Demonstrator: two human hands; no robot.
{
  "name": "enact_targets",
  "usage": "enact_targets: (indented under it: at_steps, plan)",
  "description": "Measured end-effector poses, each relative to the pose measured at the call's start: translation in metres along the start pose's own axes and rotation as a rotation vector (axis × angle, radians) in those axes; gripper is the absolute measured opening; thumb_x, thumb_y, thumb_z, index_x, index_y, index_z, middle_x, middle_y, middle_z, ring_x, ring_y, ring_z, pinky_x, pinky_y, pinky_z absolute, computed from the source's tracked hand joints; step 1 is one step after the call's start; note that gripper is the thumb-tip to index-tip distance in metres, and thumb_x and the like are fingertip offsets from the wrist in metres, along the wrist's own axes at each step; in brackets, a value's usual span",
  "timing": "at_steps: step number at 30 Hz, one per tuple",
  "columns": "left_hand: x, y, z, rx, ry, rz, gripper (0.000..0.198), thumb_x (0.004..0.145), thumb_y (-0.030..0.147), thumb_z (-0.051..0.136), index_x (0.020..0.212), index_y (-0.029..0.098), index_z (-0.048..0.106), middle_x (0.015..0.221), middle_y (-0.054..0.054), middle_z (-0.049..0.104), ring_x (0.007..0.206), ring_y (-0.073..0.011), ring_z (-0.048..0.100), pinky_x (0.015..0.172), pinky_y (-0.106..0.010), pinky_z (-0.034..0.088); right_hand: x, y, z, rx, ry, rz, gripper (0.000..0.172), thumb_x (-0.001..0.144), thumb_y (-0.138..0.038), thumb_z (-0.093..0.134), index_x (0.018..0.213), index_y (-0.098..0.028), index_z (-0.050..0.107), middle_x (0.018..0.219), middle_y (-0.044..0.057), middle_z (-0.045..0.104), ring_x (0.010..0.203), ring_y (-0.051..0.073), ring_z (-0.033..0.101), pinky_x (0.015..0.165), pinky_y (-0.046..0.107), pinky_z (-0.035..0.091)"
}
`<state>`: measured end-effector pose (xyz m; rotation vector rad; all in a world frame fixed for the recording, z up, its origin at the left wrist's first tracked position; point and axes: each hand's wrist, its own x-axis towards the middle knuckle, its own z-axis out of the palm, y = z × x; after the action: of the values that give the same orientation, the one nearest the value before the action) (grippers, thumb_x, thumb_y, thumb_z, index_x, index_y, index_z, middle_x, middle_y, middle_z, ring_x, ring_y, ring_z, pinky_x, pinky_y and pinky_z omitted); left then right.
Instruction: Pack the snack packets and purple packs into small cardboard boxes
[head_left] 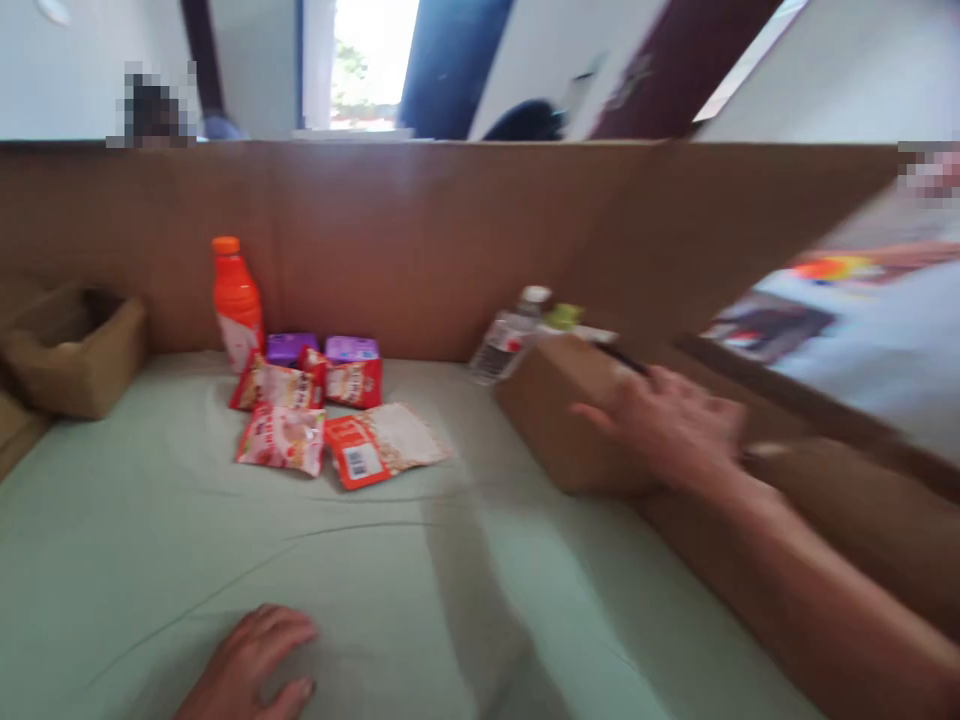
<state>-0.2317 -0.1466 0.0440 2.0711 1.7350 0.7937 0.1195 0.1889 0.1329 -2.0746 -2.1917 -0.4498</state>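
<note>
My right hand (667, 428) rests on a brown cardboard box (559, 415) at the right of the table, its fingers curled over the box's top and side. A clear water bottle (506, 338) and a green-topped item stick out of that box. My left hand (251, 665) lies flat on the pale green tablecloth (420, 590) near the front edge, fingers spread, holding nothing. Several red and white snack packets (330, 430) lie in the middle, with an orange drink bottle (236, 303) and two small purple boxes (322, 349) behind them.
A tall cardboard wall (450, 240) runs along the back and down the right side. A small open cardboard box (75, 350) sits at the far left. The picture is blurred by motion.
</note>
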Motion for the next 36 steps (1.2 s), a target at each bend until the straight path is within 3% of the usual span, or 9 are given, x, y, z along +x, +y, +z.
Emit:
enact_targets:
  at_steps: [2,4,9,15,20,25,29,32,36]
  plan:
    - [0.004,0.01,-0.018,0.007,-0.023,-0.121,0.035,0.082,0.019,0.064,0.115,0.026,0.073,0.114,-0.004,0.078,0.104,-0.0195,0.074,0.092,-0.03,0.061,-0.018,-0.019,0.009,0.072,0.252,-0.159,0.049,0.103,-0.039,0.033,0.126,-0.006,0.062,0.145,0.033,0.048,0.126,0.043,0.051,0.093,0.059,0.039]
    - [0.01,0.009,-0.037,0.049,0.009,-0.181,0.035,0.083,0.019,0.062,0.116,0.024,0.073,0.118,-0.006,0.076,0.11,-0.0196,0.072,0.097,-0.032,0.059,-0.044,-0.047,0.03,0.199,0.356,-0.396,0.043,0.101,-0.038,0.035,0.117,-0.017,0.068,0.143,0.026,0.055,0.125,0.04,0.055,0.094,0.058,0.042]
    - [0.045,-0.043,-0.104,0.345,0.305,-0.335,0.039,0.087,0.024,0.061,0.125,0.019,0.067,0.137,-0.012,0.065,0.127,-0.0254,0.061,0.11,-0.044,0.049,-0.135,-0.127,0.104,0.479,0.188,-0.882,0.037,0.088,-0.041,0.05,0.108,-0.027,0.077,0.134,0.016,0.066,0.109,0.037,0.068,0.084,0.054,0.054]
    - [0.116,-0.139,-0.204,0.575,0.616,-0.589,0.055,0.091,0.017,0.058,0.143,0.003,0.047,0.153,-0.026,0.044,0.149,-0.0357,0.031,0.122,-0.055,0.026,-0.183,-0.154,0.154,0.565,0.134,-0.799,0.047,0.093,-0.044,0.043,0.127,-0.028,0.071,0.139,0.01,0.064,0.121,0.036,0.064,0.089,0.055,0.057]
    - [0.144,-0.177,-0.245,0.626,0.606,-0.678,0.04,0.094,0.035,0.065,0.128,0.017,0.06,0.139,-0.011,0.058,0.133,-0.0315,0.051,0.113,-0.061,0.036,-0.183,-0.151,0.144,0.557,0.115,-0.792,0.047,0.096,-0.041,0.042,0.13,-0.026,0.07,0.142,0.01,0.061,0.126,0.034,0.062,0.095,0.055,0.056]
    - [0.109,-0.148,-0.242,0.626,0.58,-0.61,0.024,0.087,0.016,0.053,0.105,0.014,0.068,0.113,-0.015,0.071,0.123,-0.0333,0.057,0.114,-0.059,0.032,-0.186,-0.159,0.128,0.57,0.064,-0.736,0.045,0.097,-0.039,0.043,0.13,-0.025,0.069,0.142,0.01,0.062,0.128,0.032,0.06,0.099,0.052,0.053]
    - [0.024,-0.087,-0.209,0.57,0.586,-0.451,0.022,0.087,0.028,0.052,0.101,0.021,0.067,0.108,-0.009,0.073,0.113,-0.028,0.064,0.11,-0.048,0.044,-0.184,-0.159,0.121,0.638,0.014,-0.69,0.042,0.095,-0.037,0.047,0.127,-0.024,0.069,0.141,0.011,0.063,0.129,0.031,0.06,0.102,0.053,0.051]
    - [-0.045,-0.049,-0.178,0.363,0.639,-0.186,0.014,0.087,0.032,0.061,0.099,0.029,0.067,0.109,-0.001,0.073,0.113,-0.0262,0.066,0.108,-0.046,0.049,-0.183,-0.157,0.113,0.744,-0.027,-0.64,0.04,0.094,-0.038,0.047,0.122,-0.023,0.071,0.141,0.014,0.062,0.126,0.032,0.061,0.099,0.054,0.052]
    - [-0.096,-0.013,-0.146,0.141,0.59,-0.157,0.023,0.088,0.021,0.063,0.105,0.035,0.068,0.121,0.002,0.069,0.12,-0.0233,0.065,0.108,-0.04,0.053,-0.19,-0.158,0.089,0.968,-0.094,-0.654,0.039,0.095,-0.042,0.049,0.123,-0.026,0.069,0.144,0.013,0.059,0.129,0.031,0.06,0.103,0.054,0.052]
